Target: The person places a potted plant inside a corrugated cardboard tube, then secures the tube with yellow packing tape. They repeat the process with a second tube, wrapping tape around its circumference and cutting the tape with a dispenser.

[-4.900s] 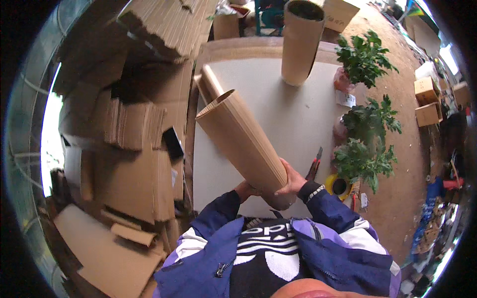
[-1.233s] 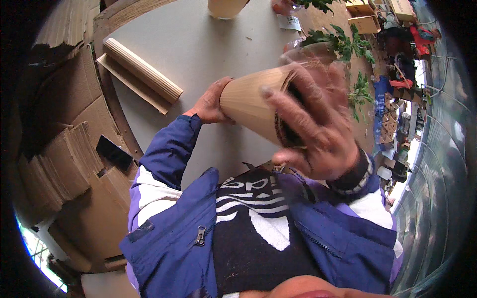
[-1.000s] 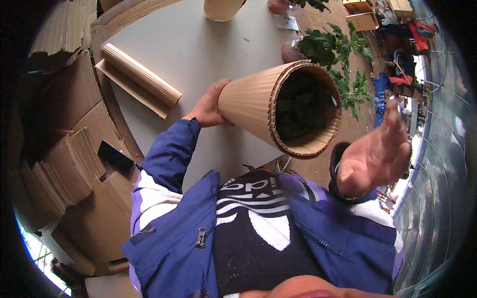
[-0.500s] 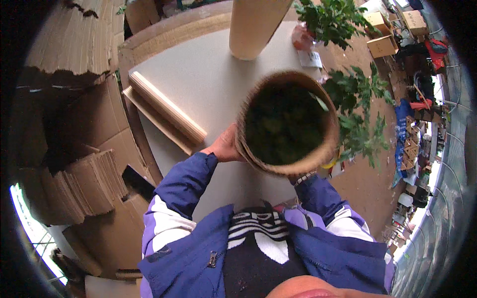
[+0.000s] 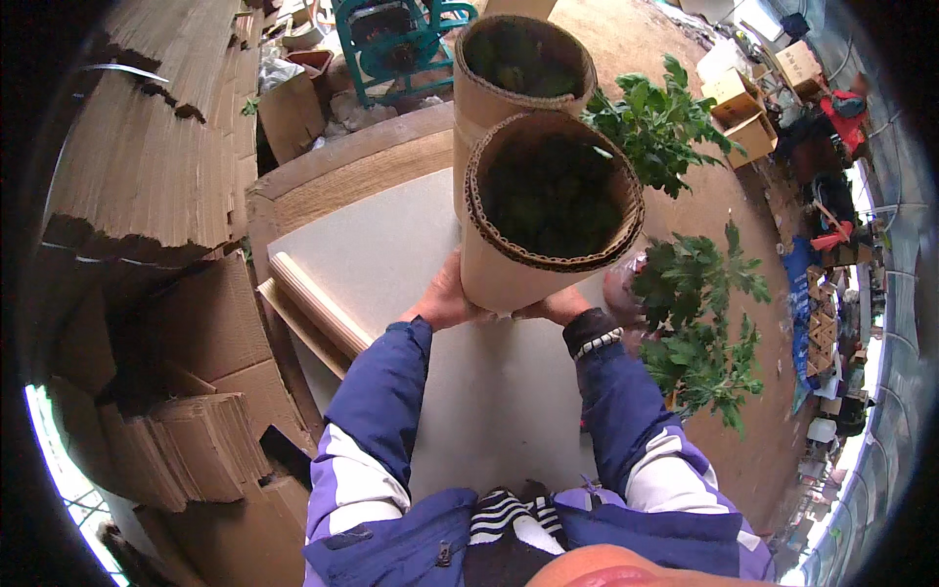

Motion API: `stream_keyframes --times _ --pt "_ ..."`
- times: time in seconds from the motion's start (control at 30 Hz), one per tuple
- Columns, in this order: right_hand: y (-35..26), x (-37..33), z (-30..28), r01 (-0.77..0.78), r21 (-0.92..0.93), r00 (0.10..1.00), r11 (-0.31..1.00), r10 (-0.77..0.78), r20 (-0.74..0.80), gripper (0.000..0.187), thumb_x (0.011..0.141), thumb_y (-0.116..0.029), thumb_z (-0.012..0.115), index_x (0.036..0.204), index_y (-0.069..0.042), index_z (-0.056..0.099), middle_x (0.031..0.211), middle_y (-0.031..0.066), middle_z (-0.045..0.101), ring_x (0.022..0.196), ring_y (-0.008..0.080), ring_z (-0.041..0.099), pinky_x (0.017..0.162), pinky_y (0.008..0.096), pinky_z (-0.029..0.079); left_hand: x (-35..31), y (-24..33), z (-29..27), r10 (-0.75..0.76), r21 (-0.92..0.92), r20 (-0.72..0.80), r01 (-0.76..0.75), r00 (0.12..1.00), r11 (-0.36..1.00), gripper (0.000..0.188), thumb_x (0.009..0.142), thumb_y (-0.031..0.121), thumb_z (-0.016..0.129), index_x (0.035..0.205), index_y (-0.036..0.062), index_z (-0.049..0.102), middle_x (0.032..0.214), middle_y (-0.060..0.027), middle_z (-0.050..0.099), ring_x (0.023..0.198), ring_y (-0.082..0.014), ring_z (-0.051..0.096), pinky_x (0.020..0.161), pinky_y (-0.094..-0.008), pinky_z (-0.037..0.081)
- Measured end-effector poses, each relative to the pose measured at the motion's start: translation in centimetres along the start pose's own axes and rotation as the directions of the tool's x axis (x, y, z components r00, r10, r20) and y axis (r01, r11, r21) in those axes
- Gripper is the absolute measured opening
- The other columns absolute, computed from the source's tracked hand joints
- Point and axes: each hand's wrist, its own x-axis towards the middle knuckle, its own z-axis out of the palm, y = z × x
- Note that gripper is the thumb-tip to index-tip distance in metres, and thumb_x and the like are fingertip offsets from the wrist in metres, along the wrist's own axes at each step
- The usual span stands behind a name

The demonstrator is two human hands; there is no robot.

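Between my hands is a corrugated cardboard tube (image 5: 509, 266), its open top tilted toward me and dark green leaves inside. My left hand (image 5: 448, 295) wraps the lower left side. Low on the right side my right hand (image 5: 559, 305) grips it too, its fingers partly hidden behind the cardboard. Directly beyond stands a second cardboard tube (image 5: 464, 161), also with greenery inside; whether the two touch I cannot tell. On the grey tabletop (image 5: 401, 230) to the left lies rolled corrugated cardboard (image 5: 318, 305).
Leafy plants (image 5: 655, 127) stand along the right, with another leafy plant (image 5: 699, 274) nearer. Stacked cardboard sheets (image 5: 147, 166) and a folded cardboard pile (image 5: 201, 445) fill the left. A teal metal frame (image 5: 391, 59) stands beyond the table. Boxes (image 5: 743, 108) lie far right.
Both hands have carried the tube away from me, close to the far tube. My view has shifted, so the far tube's open top now shows. The right hand has come into sight.
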Motion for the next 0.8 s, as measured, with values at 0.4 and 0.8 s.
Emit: stream_keyframes --times 0.4,0.8 --pt "1.4 -2.3 0.0 0.099 -0.148 0.995 0.984 -0.097 0.018 0.085 0.062 -0.011 0.093 0.135 -0.003 0.051 0.127 0.0081 0.064 0.113 0.0206 0.061 0.096 0.0406 0.054 -2.6 5.0 0.5 -0.242 -0.085 0.181 0.261 0.953 0.962 0.106 0.057 0.032 0.094 0.144 0.0101 0.037 0.147 -0.0118 0.043 0.134 -0.0282 0.04 0.112 -0.0402 0.036" --pt "10.2 -18.1 4.9 -0.335 0.17 0.888 0.927 0.25 0.385 0.102 0.067 -0.033 0.091 0.148 -0.005 0.036 0.136 0.0101 0.056 0.124 0.0233 0.054 0.104 0.0397 0.045 -23.4 7.9 15.5 -0.585 -0.376 -0.191 0.492 0.788 0.785 0.106 0.057 0.034 0.094 0.141 0.005 0.035 0.137 -0.0145 0.05 0.128 -0.0303 0.049 0.108 -0.043 0.043"
